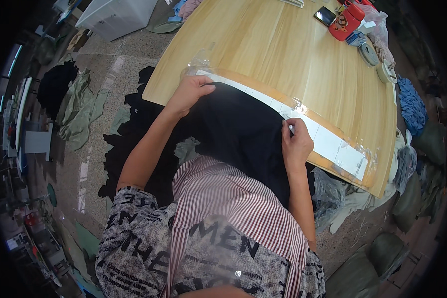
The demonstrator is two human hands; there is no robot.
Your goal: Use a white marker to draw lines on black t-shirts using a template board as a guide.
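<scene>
Your left hand (191,92) lies on the upper left corner of a dark navy garment (243,134), fingers curled over the cloth and pressing its edge down near the desk's near rim. Your right hand (296,143) sits at the garment's right edge, fingers bent and pinching the fabric where it meets a long white paper strip (327,141). The garment is spread across the near edge of the light wooden desk (283,54) and hangs off it toward your lap, just above your striped apron (233,208). The white strip runs diagonally along the desk's edge under a layer of clear plastic film (203,62), which crinkles at the left end near your left hand and again at the far right end. The top edge of the garment lies against this strip, touching it between your two hands. At the far side of the desk stand a red container (346,22), a dark phone (325,16) just beside it, and a roll of tape (368,53) nearer the right rim. On the floor to your left lie a heap of black cloth (134,139) under the desk's corner and some olive green cloth (77,109) further out, well apart from your hands. A blue cloth bundle (412,107) rests beyond the right end of the desk, and a white box (116,15) stands on the floor at the upper left.
</scene>
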